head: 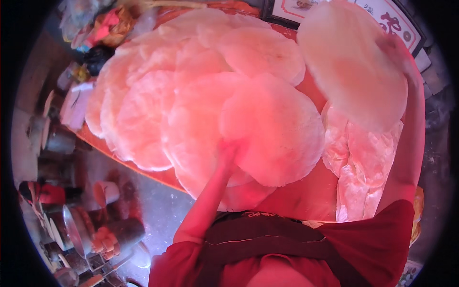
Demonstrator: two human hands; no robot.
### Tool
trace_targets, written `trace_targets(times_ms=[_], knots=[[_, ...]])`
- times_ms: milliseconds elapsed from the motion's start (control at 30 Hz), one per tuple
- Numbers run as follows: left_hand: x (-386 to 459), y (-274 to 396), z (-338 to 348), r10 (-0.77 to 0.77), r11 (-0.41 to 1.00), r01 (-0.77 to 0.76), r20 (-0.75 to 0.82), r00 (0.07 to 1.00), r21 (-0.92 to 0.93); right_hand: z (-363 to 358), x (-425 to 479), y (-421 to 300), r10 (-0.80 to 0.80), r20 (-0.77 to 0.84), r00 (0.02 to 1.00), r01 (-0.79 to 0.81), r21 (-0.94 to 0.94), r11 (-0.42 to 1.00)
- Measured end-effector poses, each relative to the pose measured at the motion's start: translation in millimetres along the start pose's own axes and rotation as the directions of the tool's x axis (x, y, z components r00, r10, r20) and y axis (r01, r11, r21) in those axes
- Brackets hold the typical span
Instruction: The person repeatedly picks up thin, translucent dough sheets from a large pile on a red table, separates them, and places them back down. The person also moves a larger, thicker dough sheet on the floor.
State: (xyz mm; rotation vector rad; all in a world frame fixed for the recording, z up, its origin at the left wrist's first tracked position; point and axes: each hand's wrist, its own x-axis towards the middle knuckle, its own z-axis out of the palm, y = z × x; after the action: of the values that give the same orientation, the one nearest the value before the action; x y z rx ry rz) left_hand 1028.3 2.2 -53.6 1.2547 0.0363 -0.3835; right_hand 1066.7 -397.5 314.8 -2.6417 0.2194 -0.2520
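Note:
My left hand (229, 145) grips the near-left edge of a thin round flatbread (279, 129), its fingers blurred. That sheet lies on top of a broad layer of overlapping flatbreads (143, 107) on a red-orange table (304, 199). At the far right, my right hand (392, 46) holds the right edge of another large flatbread (351, 68). This one is blurred and overlaps the framed picture behind it. Below it, a row of folded, wrinkled flatbread sheets (371, 154) runs along the table's right side.
A framed picture (285, 12) bearing writing stands at the back right. Plastic bags (111, 25) crowd the back left. Beyond the table's left edge are metal pots (125, 233), a pink cup (105, 192) and a wooden-handled tool (91, 280) above the grey floor (161, 204).

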Motion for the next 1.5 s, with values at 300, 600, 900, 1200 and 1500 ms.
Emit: trace_targets(times_ms=[300, 600, 900, 1200, 1500], knots=[[-29.6, 66.0, -31.7, 0.156, 0.986, -0.121, -0.388, 0.908, 0.111, 227.3, -17.2, 27.4, -0.179, 0.191, 0.965, 0.003, 0.676, 0.737], [-67.2, 98.5, -36.3, 0.15, 0.966, -0.018, -0.505, 0.85, 0.257, 254.9, -42.1, 224.5, -0.151, -0.318, 0.936, -0.143, -0.735, 0.663], [-69.7, 105.5, -8.5, 0.172, 0.967, -0.052, -0.494, 0.853, 0.248, 64.5, 103.6, 215.2, -0.313, -0.312, 0.897, 0.016, -0.684, 0.729], [-63.1, 102.9, 6.3, 0.136, 0.977, -0.047, -0.435, 0.89, 0.209, 54.0, 20.7, 237.9, 0.23, -0.178, 0.957, -0.083, 0.592, 0.802], [-38.4, 124.9, 14.6, 0.091, 0.978, -0.032, -0.287, 0.954, 0.207, 237.2, -224.8, 191.7, 0.291, -0.322, 0.901, -0.43, -0.573, 0.698]])
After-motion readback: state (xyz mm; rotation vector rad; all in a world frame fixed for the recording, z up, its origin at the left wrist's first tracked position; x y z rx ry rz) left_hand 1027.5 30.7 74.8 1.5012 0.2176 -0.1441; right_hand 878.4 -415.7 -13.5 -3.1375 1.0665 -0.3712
